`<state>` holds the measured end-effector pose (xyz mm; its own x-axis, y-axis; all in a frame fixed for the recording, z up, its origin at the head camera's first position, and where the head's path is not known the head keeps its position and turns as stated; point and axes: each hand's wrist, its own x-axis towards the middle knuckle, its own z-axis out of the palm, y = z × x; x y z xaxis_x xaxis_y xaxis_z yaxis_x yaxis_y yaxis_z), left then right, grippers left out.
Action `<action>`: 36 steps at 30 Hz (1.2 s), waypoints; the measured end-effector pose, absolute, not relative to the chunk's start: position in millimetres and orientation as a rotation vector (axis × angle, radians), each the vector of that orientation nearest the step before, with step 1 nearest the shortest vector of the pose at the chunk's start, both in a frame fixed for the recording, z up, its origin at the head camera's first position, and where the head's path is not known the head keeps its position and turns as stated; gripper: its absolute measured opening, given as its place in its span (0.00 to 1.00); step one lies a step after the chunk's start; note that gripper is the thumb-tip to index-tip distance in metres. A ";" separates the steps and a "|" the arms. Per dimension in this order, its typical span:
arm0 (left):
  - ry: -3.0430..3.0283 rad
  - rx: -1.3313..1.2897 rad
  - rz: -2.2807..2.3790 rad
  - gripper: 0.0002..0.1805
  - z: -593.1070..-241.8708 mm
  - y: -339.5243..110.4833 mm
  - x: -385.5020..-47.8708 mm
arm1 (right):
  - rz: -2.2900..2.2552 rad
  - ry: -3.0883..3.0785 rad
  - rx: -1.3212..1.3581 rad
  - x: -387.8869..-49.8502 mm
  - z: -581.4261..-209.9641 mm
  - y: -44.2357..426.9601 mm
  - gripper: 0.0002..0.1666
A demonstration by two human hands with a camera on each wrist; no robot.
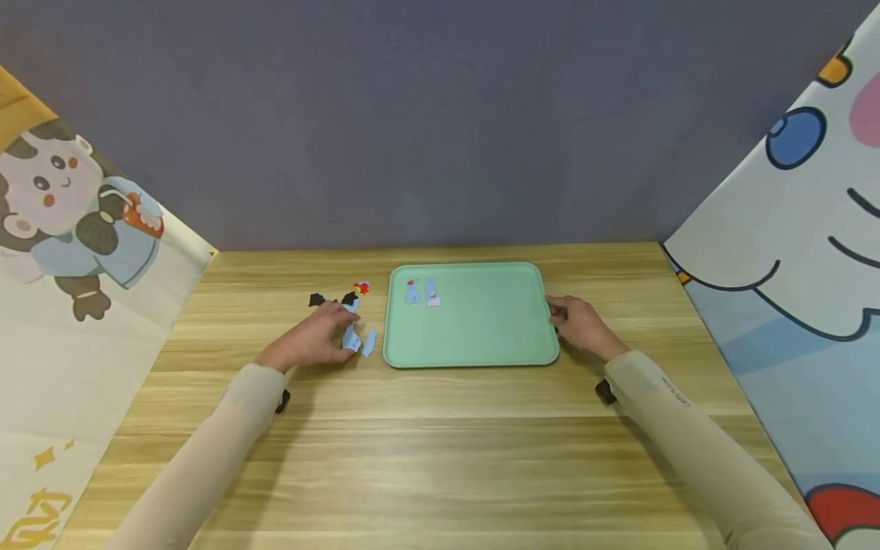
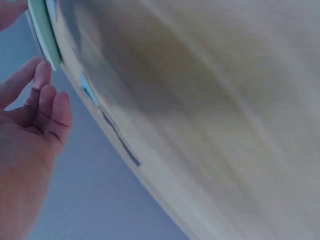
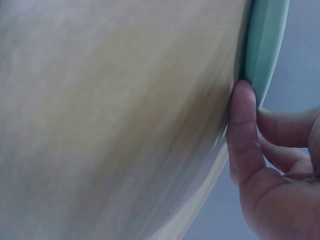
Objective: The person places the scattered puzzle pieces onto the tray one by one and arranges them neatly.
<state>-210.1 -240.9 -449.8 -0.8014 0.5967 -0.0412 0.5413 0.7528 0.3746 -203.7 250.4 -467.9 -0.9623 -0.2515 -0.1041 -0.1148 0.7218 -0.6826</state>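
Two thin pieces point(image 1: 412, 292) sit at ten o'clock on the smooth, round-cornered tray point(image 1: 481, 328), apparently placed; others, like the red piece point(image 1: 361, 288) and pale strip point(image 1: 369, 344), lie off it, at nine. The left hand point(image 1: 312, 336) spreads thumb and fingers about a blue piece point(image 1: 351, 340). From the left wrist, its fingers bend at nine o'clock; any hold I cannot tell. From the right wrist, the right hand point(image 3: 275, 167) pinches the tray's rim at three.

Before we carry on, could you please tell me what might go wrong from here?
The left hand is close among several small pieces, so it could nudge the narrow blue piece lying beside it.

The right hand grips the edge of the green tray; a tug or tilt might shift the two flat pieces lying on it.
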 end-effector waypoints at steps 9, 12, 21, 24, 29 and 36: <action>2.816 0.928 0.634 0.25 -437.5 -229.4 -213.6 | -1.073 2.737 -0.299 -203.0 -468.5 250.4 0.28; 2.837 0.944 0.651 0.23 -434.9 -224.8 -216.3 | -1.073 2.730 -0.299 -202.8 -468.0 250.8 0.28; 2.839 0.960 0.687 0.25 -423.3 -202.2 -229.7 | -1.084 2.706 -0.270 -201.7 -465.3 250.0 0.28; 2.842 0.973 0.696 0.26 -420.6 -193.3 -235.9 | -1.081 2.708 -0.269 -201.9 -465.0 250.4 0.29; 2.855 0.943 0.679 0.27 -414.1 -177.2 -242.1 | -1.082 2.713 -0.263 -203.3 -466.9 250.9 0.29; 2.840 0.936 0.648 0.27 -415.7 -158.3 -257.4 | -1.087 2.716 -0.258 -203.4 -468.3 251.3 0.28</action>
